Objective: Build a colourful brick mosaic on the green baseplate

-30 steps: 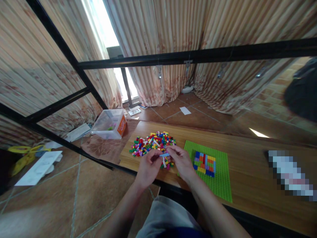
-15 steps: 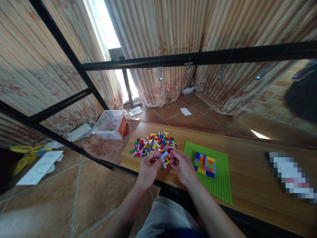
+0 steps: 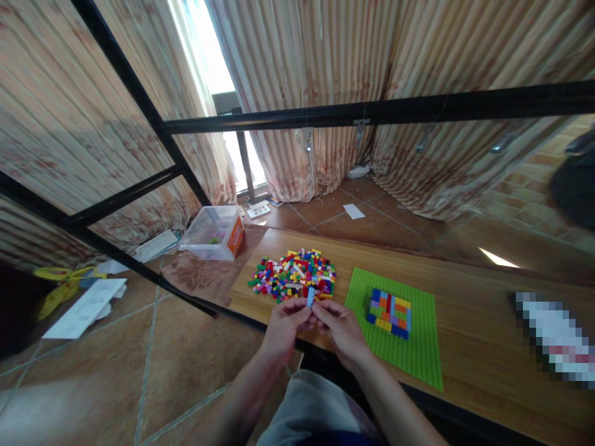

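My left hand (image 3: 284,323) and my right hand (image 3: 341,328) meet at the near edge of the wooden table (image 3: 465,347), fingertips pinched together. Between them stands a small light-blue brick (image 3: 310,297), held upright by both. Just beyond lies a pile of small coloured bricks (image 3: 295,274). To the right a green baseplate (image 3: 418,347) carries a flat block of coloured bricks (image 3: 390,311).
A clear plastic box (image 3: 214,231) with an orange label sits on the floor left of the table. Black metal frame bars (image 3: 372,111) cross the view above and left. Papers (image 3: 86,300) and a yellow object lie on the tiled floor. A blurred patch covers something at the table's right.
Both hands drew back from the brick pile toward the table's near edge. The light-blue brick turned from lying flat between them to standing upright.
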Tool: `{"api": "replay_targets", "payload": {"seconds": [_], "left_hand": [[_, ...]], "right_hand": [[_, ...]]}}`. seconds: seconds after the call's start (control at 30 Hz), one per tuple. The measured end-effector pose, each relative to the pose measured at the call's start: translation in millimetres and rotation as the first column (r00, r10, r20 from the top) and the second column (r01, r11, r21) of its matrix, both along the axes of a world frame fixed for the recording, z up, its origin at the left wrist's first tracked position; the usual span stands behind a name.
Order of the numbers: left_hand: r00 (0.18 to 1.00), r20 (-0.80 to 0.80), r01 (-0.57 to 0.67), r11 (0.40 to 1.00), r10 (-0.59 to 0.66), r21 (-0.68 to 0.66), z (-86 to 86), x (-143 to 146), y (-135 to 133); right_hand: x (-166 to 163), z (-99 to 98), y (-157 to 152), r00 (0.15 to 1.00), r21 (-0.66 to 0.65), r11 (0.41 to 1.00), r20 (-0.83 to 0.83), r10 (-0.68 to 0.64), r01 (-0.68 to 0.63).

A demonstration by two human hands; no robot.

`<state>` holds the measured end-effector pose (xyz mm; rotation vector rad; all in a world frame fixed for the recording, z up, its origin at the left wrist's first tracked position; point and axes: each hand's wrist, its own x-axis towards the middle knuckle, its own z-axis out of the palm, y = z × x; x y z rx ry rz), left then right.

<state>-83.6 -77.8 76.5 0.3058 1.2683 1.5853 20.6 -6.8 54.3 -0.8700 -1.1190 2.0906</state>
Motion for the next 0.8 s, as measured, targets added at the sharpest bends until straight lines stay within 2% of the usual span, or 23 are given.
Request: {"api": "replay_targets", "payload": {"seconds": [0.07, 0.13, 0.23, 0.3, 0.4, 0.47, 0.53, 0.6, 0.67, 0.8], "left_hand": [[0.999, 0.037, 0.019, 1.000, -0.019, -0.006, -2.4, 0, -2], [1.000, -0.004, 0.027, 1.000, -0.027, -0.016, -5.6, -1, -2], [0.961, -0.278, -0.021, 0.998, 0.005, -0.056, -12.0, -11, 4], [0.838, -0.545, -0.087, 0.992, 0.026, -0.087, -15.8, -24, 11], [0.522, -0.852, -0.151, 0.979, -0.036, -0.134, -17.9, -46, 24], [0.316, -0.941, -0.173, 0.967, -0.123, -0.185, -17.3, -58, 34], [0.169, -0.964, -0.198, 0.951, -0.205, -0.237, -16.6, -65, 42], [0.074, -0.961, -0.226, 0.935, -0.265, -0.275, -17.0, -68, 48], [0.018, -0.950, -0.238, 0.921, -0.312, -0.307, -18.8, -67, 52], [0.007, -0.947, -0.214, 0.924, -0.322, -0.316, -25.7, -65, 53]], "right_hand": [[3, -2.9, -2, 0.999, -0.070, 0.997, -0.048, 0.008, -0.012], [4, -4.1, -2, 0.996, -0.139, 0.990, -0.087, -0.014, 0.002], [4, -3.5, 5, 0.995, -0.195, 0.979, -0.076, -0.071, 0.055], [0, -2.6, 14, 0.996, -0.188, 0.979, -0.034, -0.088, 0.080], [-11, -1.3, 31, 0.996, -0.076, 0.994, 0.050, -0.079, 0.082], [-23, -1.0, 42, 0.993, 0.013, 0.997, 0.092, -0.072, 0.071], [-36, -2.0, 51, 0.991, 0.058, 0.996, 0.111, -0.069, 0.063], [-50, -4.9, 59, 0.989, 0.097, 0.994, 0.127, -0.070, 0.058], [-60, -9.3, 65, 0.987, 0.147, 0.987, 0.141, -0.079, 0.058], [-71, -17.4, 71, 0.983, 0.237, 0.970, 0.160, -0.089, 0.049]]}}
